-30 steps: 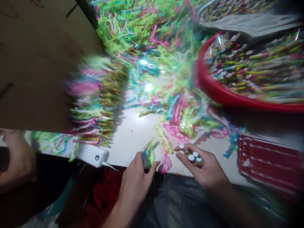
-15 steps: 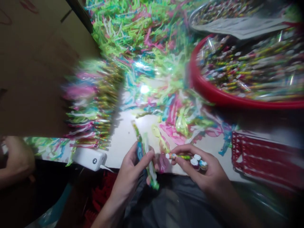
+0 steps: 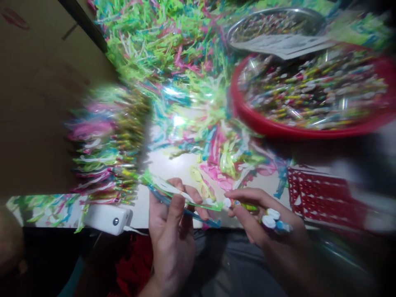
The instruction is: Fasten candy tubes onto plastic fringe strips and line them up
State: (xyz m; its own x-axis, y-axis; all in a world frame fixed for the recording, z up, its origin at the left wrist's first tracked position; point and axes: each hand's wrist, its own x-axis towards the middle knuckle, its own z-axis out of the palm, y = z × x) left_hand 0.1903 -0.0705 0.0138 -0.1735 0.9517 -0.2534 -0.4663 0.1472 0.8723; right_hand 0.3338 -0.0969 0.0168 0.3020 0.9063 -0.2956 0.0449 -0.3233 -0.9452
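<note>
The left hand grips a cellophane strip beside the right hand and its candy sticks, over the white tabletop.

Leftmost, a white power bank lies below a fringed row of wrapped sticks. The left fingers are closed on the green-and-blue strip, whose end lies just beside a stick tip. The right fingers pinch several white-capped sticks. Farther right are a full red basin and a red plastic crate.
</note>
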